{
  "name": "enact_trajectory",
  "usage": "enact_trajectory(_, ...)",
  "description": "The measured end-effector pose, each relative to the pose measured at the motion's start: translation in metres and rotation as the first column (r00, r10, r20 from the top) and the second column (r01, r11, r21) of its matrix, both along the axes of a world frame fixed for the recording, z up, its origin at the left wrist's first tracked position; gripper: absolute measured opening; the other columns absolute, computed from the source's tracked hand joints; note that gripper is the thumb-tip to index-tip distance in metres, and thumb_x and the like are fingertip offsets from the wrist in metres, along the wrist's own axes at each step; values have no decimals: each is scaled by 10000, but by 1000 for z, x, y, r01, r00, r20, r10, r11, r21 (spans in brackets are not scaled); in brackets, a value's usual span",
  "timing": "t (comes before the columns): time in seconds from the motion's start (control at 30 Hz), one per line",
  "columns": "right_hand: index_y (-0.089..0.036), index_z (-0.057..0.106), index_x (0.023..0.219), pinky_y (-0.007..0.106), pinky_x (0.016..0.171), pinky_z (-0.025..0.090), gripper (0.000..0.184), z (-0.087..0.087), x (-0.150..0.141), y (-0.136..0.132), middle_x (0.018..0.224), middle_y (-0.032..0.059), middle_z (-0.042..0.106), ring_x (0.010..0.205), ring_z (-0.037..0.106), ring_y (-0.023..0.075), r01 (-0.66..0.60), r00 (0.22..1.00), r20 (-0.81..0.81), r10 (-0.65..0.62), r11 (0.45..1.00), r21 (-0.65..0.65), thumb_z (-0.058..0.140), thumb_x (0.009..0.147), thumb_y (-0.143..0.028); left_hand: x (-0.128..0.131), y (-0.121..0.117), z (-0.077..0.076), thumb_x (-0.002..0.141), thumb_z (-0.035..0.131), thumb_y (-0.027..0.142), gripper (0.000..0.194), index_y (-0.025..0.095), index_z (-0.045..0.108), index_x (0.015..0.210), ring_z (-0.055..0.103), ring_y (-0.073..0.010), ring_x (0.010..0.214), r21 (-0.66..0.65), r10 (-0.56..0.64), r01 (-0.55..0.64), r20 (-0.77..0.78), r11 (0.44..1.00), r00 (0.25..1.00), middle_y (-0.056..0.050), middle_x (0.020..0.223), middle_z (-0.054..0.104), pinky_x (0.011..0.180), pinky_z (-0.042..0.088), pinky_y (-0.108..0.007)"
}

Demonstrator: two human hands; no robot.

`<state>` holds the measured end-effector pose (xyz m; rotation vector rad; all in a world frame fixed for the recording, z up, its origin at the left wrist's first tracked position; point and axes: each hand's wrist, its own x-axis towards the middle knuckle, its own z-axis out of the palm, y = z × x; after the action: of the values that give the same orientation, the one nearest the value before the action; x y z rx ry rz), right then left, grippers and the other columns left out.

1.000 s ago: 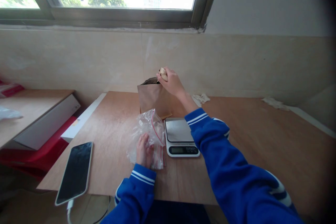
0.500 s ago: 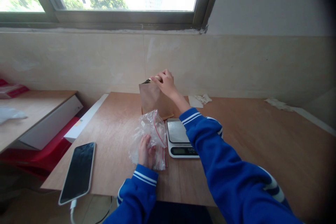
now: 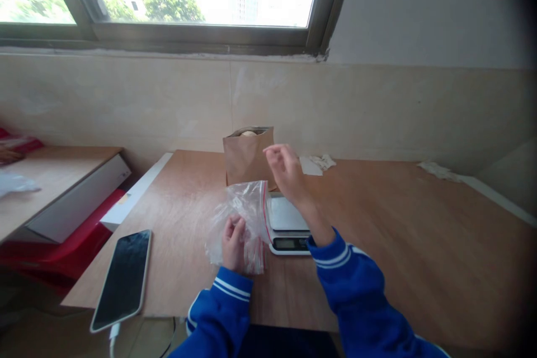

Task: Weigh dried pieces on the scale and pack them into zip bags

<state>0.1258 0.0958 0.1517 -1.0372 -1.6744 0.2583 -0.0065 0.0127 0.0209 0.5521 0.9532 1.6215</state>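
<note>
Covering the lower middle of the clear plastic zip bag with the red-striped edge [image 3: 251, 204], your left hand [image 3: 234, 241] makes its bottom edge hard to make out; it blends into the stack of clear, red-edged plastic bags [image 3: 254, 257] beneath. Your left thumb and forefinger are pinched together on the zip bag, most of which spreads beyond and to the right of your fingertips. It is thin, glossy and creased, its red stripe running down the right side over the edge of the white kitchen scale with a silver plate [image 3: 287, 215]. Your right wrist and sleeve hide the scale's right part.

Your right hand [image 3: 289, 176] hangs above the scale, its fingers loosely curled with narrow gaps, just beside the upright brown paper bag [image 3: 246, 159]. A pale, rounded object [image 3: 248, 133] shows in that bag's open mouth, its lower part hidden. Farther left, the black-screened phone with a pale rim [image 3: 123, 279] lies on the light-brown wooden table [image 3: 377, 246], its white cable [image 3: 113, 335] cut off below.
</note>
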Motion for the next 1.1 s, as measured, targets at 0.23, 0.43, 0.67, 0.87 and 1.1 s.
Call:
enact_trajectory(0.23, -189, 608, 798, 262, 574, 460, 406, -53, 44, -39, 578, -5, 611, 542, 566, 140, -179, 944, -326, 53, 911, -372, 478, 865, -567, -11, -15, 12, 710, 730, 362, 250, 158, 590, 751, 407, -61, 553, 97, -110, 124, -139, 988, 984, 47, 614, 472, 538, 335, -186)
enact_trajectory(0.43, -188, 541, 838, 236, 527, 464, 507, -61, 51, -58, 674, 20, 612, 589, 579, 134, -170, 834, -543, -92, 895, -413, 442, 819, -685, -37, -22, 22, 641, 775, 353, 292, 160, 626, 802, 422, -58, 546, 30, -47, 49, -80, 998, 996, 38, 639, 484, 519, 351, -176)
enact_trajectory(0.67, -243, 391, 1193, 309, 706, 509, 557, -99, 6, -117, 824, -7, 628, 733, 634, 154, -662, 732, -615, 294, 521, -539, 645, 780, -518, -34, -32, 30, 709, 728, 344, 302, 164, 677, 946, 464, -92, 593, 68, -106, 133, -313, 989, 944, -1, 706, 567, 550, 382, -203)
enact_trajectory(0.87, -226, 481, 1102, 278, 608, 465, 305, -124, 38, -133, 663, -46, 541, 573, 552, 135, -508, 852, -454, 262, 625, -592, 524, 875, -426, -47, -40, 32, 733, 686, 375, 336, 161, 630, 986, 421, -97, 527, 7, -136, 161, -494, 987, 858, 42, 586, 446, 491, 344, -207)
enact_trajectory(1.1, -249, 610, 1097, 350, 873, 476, 309, -144, 90, -137, 1073, 69, 636, 1003, 618, 224, 40, 999, 30, -29, 882, -470, 359, 923, -295, -63, -35, 25, 742, 624, 396, 572, 129, 507, 1234, 562, -251, 846, 218, 278, -227, -919, 949, 280, -89, 908, 580, 809, 452, -428)
